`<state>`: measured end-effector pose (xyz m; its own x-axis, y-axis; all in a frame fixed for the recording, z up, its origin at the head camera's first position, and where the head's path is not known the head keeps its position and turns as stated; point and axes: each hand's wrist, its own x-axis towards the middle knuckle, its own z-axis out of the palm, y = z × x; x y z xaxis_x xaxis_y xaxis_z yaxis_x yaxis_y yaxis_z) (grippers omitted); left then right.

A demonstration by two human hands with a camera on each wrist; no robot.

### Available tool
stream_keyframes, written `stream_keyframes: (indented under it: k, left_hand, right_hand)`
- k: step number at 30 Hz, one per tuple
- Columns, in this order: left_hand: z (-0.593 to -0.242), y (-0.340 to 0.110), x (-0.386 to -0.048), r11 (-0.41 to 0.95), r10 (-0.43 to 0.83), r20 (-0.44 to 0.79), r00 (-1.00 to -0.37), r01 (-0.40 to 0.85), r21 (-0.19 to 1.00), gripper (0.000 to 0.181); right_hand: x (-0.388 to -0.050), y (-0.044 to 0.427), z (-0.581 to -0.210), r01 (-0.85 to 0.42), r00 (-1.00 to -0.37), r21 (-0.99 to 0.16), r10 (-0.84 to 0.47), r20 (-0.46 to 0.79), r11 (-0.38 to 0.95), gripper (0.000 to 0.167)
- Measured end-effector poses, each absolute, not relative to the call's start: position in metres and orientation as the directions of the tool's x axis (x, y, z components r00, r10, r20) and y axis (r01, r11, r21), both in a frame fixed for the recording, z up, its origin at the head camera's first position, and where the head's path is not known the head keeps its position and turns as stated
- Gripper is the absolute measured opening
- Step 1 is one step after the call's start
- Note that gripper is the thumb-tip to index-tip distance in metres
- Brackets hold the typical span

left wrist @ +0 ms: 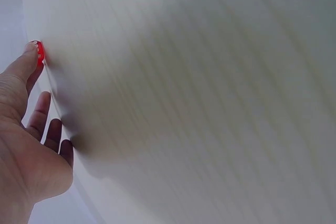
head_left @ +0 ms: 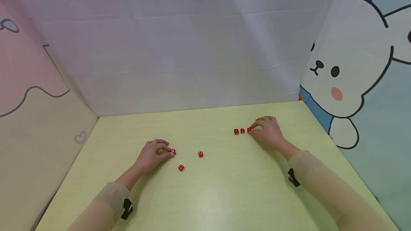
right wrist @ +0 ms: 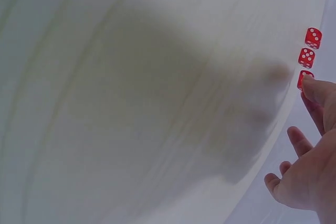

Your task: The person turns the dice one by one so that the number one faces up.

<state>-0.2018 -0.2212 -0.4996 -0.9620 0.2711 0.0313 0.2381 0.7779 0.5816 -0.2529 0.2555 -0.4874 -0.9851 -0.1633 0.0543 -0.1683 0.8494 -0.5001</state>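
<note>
Head view is letting me see the left grip [head_left: 154,155], nearly closed, pinching a red die [head_left: 173,151] near two loose dice [head_left: 200,154], while the right grip [head_left: 267,131] is likewise pinching an end die [head_left: 248,130] beside two lined-up dice [head_left: 242,131] on the worktop [head_left: 205,202]; only the wrist views are revealing both palms [right wrist: 310,179]

A pale yellow surface [head_left: 208,199] with faint grain runs back to a creased whitish sheet [head_left: 192,45]. On the left stands a pink and cream panel [head_left: 35,149] bearing a small grey heart [head_left: 80,137]; on the right, a pale blue panel [head_left: 382,167] shows a white cartoon animal [head_left: 353,52], pink-cheeked and outlined in black.
</note>
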Motion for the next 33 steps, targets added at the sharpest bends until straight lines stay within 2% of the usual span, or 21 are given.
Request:
stream_keyframes:
  k: [26, 33]
  left_hand:
    - [-0.4958, -0.2190, -0.1995, 0.784, 0.274, 0.036, -0.961, 0.244, 0.571, 0.013]
    - [-0.4996, -0.2196, -0.2013, 0.777, 0.273, 0.037, -0.961, 0.243, 0.581, 0.013]
  right_hand:
    - [-0.2540, 0.2522, -0.4896, -0.144, -0.989, -0.493, -0.145, 0.037, 0.858, 0.021]
    - [-0.2516, 0.2514, -0.4885, -0.132, -0.990, -0.491, -0.134, 0.030, 0.861, 0.029]
